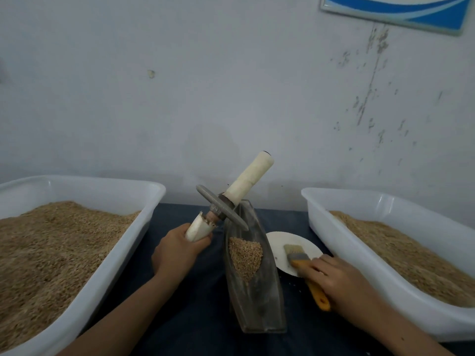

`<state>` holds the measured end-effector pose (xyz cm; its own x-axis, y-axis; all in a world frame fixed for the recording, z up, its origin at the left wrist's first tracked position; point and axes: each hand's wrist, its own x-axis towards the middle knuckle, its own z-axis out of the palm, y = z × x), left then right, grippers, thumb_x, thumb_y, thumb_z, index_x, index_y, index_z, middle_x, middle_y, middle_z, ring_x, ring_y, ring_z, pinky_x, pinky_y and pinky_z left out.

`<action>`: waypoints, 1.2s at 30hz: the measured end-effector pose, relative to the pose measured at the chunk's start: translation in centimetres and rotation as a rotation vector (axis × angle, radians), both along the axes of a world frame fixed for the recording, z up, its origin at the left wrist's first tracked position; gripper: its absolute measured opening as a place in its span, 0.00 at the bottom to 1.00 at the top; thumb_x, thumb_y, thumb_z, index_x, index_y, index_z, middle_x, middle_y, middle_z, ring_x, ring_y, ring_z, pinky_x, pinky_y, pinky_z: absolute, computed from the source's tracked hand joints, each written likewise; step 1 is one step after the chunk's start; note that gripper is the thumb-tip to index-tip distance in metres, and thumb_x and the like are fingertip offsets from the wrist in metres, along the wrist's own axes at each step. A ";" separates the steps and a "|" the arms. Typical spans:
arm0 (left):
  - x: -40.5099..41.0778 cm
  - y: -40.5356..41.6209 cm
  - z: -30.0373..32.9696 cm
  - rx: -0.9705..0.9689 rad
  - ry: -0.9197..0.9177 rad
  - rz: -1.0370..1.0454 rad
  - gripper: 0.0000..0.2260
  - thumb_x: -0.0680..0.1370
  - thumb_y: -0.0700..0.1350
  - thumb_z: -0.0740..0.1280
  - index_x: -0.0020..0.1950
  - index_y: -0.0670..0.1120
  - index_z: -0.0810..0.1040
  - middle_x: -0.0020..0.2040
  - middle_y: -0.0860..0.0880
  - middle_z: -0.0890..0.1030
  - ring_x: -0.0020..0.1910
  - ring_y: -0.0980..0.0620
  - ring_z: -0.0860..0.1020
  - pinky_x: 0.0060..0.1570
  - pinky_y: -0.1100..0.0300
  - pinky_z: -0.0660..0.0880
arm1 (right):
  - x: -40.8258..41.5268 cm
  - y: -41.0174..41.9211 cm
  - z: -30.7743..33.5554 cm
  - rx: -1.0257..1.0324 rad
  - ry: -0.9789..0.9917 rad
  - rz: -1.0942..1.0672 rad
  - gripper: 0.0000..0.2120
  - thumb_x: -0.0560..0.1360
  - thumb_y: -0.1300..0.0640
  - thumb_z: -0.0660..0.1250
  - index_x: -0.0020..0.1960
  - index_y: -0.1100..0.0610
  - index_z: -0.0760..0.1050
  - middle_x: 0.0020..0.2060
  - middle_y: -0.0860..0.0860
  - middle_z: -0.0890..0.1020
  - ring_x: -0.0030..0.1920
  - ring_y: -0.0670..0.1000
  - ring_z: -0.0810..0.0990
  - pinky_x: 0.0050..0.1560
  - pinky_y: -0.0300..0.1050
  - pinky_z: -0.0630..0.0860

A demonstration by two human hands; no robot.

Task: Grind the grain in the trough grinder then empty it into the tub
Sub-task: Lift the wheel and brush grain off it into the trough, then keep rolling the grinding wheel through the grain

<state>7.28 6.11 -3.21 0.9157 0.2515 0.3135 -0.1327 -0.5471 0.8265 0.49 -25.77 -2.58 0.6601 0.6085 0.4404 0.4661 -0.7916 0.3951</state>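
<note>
Head view shows my left hand [177, 249] with its fingers [203, 241] curled round the near cream-wrapped handle of the grey disc-wheel roller [223, 207], which is lifted and tilted, its far handle pointing up and away. My right hand [336, 281] lies over the yellow-handled paintbrush [307, 272]; its fingers [314, 264] look bent onto the handle, though I cannot tell how firmly they grip. Right of my left fingers sits the dark boat-shaped metal trough [257, 299] on the navy-covered bench [200, 304], with a small heap of tan grain [245, 258] in its middle.

I judge grinding finished or paused and sweeping-out about to begin. To do it well, I would keep the wheel clear above the trough, or park it, so nothing knocks the grain loose, then brush toward one end.

Room is tight: a white plastic tub of grain [144, 201] stands beyond my left knuckles, another white tub [316, 209] just past my right fingers, and a white round plate [280, 242] under the bristles. Open bench lies only beneath my wrists.
</note>
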 end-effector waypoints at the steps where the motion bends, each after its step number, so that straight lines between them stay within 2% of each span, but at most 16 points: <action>1: -0.1 0.0 0.0 0.006 0.001 -0.003 0.13 0.69 0.60 0.70 0.50 0.57 0.77 0.42 0.57 0.79 0.43 0.55 0.77 0.42 0.56 0.72 | 0.0 0.0 0.0 -0.041 0.009 -0.005 0.28 0.52 0.58 0.84 0.50 0.49 0.82 0.43 0.45 0.82 0.39 0.48 0.81 0.35 0.39 0.77; 4: -0.2 -0.2 0.2 0.033 0.000 -0.008 0.12 0.69 0.60 0.70 0.49 0.57 0.77 0.40 0.57 0.79 0.41 0.56 0.77 0.41 0.57 0.72 | -0.1 0.4 0.7 -0.060 0.015 -0.039 0.29 0.50 0.60 0.82 0.50 0.49 0.81 0.42 0.45 0.81 0.40 0.49 0.80 0.36 0.41 0.77; 7: -0.5 -0.3 0.4 0.090 -0.005 -0.008 0.12 0.70 0.60 0.70 0.49 0.58 0.76 0.41 0.56 0.79 0.41 0.55 0.77 0.38 0.59 0.69 | 0.2 1.8 2.8 0.095 -0.077 -0.070 0.30 0.52 0.67 0.78 0.53 0.52 0.80 0.45 0.49 0.80 0.43 0.51 0.79 0.40 0.43 0.77; 10: -0.9 -0.5 0.4 0.122 -0.024 -0.009 0.12 0.70 0.59 0.70 0.51 0.57 0.77 0.42 0.56 0.79 0.43 0.55 0.77 0.38 0.60 0.69 | 1.8 4.5 5.3 0.216 -0.191 -0.052 0.33 0.57 0.72 0.74 0.62 0.57 0.77 0.53 0.55 0.79 0.51 0.55 0.78 0.49 0.49 0.77; 13: -1.1 -0.2 0.8 0.161 -0.090 0.016 0.11 0.69 0.58 0.71 0.49 0.58 0.77 0.39 0.58 0.78 0.39 0.60 0.76 0.34 0.63 0.67 | 4.1 7.2 7.5 0.144 -0.263 -0.037 0.39 0.60 0.74 0.71 0.70 0.57 0.71 0.63 0.60 0.74 0.63 0.61 0.73 0.63 0.58 0.71; 15: -1.0 0.2 1.5 0.224 -0.154 0.044 0.09 0.69 0.58 0.72 0.45 0.57 0.77 0.36 0.59 0.78 0.37 0.62 0.75 0.32 0.64 0.67 | 5.4 8.3 8.9 0.098 -0.316 -0.016 0.38 0.60 0.74 0.70 0.69 0.57 0.71 0.65 0.62 0.72 0.67 0.62 0.69 0.68 0.63 0.65; 17: -0.8 0.6 2.3 0.256 -0.208 0.072 0.09 0.68 0.57 0.72 0.42 0.56 0.76 0.34 0.58 0.78 0.35 0.62 0.75 0.32 0.64 0.70 | 6.3 8.8 10.0 0.076 -0.370 0.000 0.34 0.62 0.72 0.71 0.67 0.58 0.72 0.66 0.62 0.71 0.69 0.62 0.68 0.71 0.66 0.59; 20: -0.7 0.4 3.3 0.313 -0.233 0.088 0.09 0.68 0.59 0.71 0.40 0.57 0.74 0.34 0.58 0.78 0.36 0.61 0.76 0.35 0.61 0.73 | 7.4 9.5 11.0 0.041 -0.376 0.040 0.26 0.64 0.64 0.77 0.60 0.58 0.75 0.57 0.56 0.78 0.60 0.58 0.76 0.71 0.63 0.62; 22: -0.8 0.1 3.9 0.408 -0.233 0.086 0.10 0.69 0.60 0.69 0.43 0.58 0.75 0.35 0.57 0.78 0.38 0.59 0.77 0.38 0.58 0.75 | 7.7 10.1 11.5 0.019 -0.325 0.035 0.18 0.66 0.63 0.75 0.55 0.57 0.76 0.49 0.53 0.80 0.50 0.55 0.79 0.67 0.56 0.68; 24: -0.7 -0.1 4.6 0.513 -0.276 0.078 0.11 0.69 0.62 0.68 0.46 0.58 0.76 0.37 0.56 0.80 0.39 0.57 0.78 0.40 0.57 0.76 | 7.8 10.1 11.4 -0.033 -0.209 -0.050 0.15 0.71 0.61 0.70 0.56 0.55 0.73 0.47 0.51 0.80 0.47 0.55 0.79 0.55 0.48 0.71; 26: -0.4 -0.1 5.5 0.614 -0.312 0.041 0.12 0.70 0.62 0.68 0.48 0.59 0.78 0.39 0.55 0.81 0.41 0.55 0.79 0.40 0.57 0.75 | 7.7 9.3 10.5 -0.045 -0.091 -0.130 0.13 0.75 0.58 0.65 0.58 0.53 0.69 0.49 0.50 0.79 0.49 0.54 0.78 0.44 0.45 0.65; 27: -0.2 -0.2 6.1 0.684 -0.313 0.028 0.13 0.69 0.63 0.67 0.49 0.59 0.78 0.40 0.54 0.81 0.42 0.54 0.79 0.40 0.58 0.74 | 7.5 8.9 9.8 -0.026 -0.064 -0.147 0.13 0.75 0.56 0.64 0.59 0.52 0.68 0.49 0.50 0.79 0.48 0.54 0.78 0.41 0.45 0.63; 30: 0.5 -0.5 7.4 0.852 -0.278 0.001 0.15 0.70 0.64 0.65 0.51 0.58 0.77 0.44 0.54 0.82 0.46 0.52 0.79 0.39 0.59 0.70 | 7.2 7.7 7.9 0.074 0.033 -0.165 0.14 0.76 0.50 0.64 0.60 0.50 0.66 0.50 0.48 0.78 0.50 0.53 0.78 0.41 0.46 0.67; 36: 0.4 -1.2 6.9 0.944 -0.249 -0.060 0.13 0.69 0.63 0.66 0.46 0.56 0.75 0.41 0.54 0.80 0.43 0.52 0.79 0.35 0.60 0.63 | 7.2 6.8 6.3 0.204 0.158 -0.124 0.13 0.76 0.50 0.64 0.59 0.48 0.68 0.52 0.46 0.80 0.51 0.51 0.79 0.46 0.45 0.71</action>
<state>7.67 4.94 3.69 0.7991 -0.2468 0.5481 -0.2929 -0.9561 -0.0035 7.67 -18.97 3.68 0.7942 0.4281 0.4313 0.4038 -0.9022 0.1518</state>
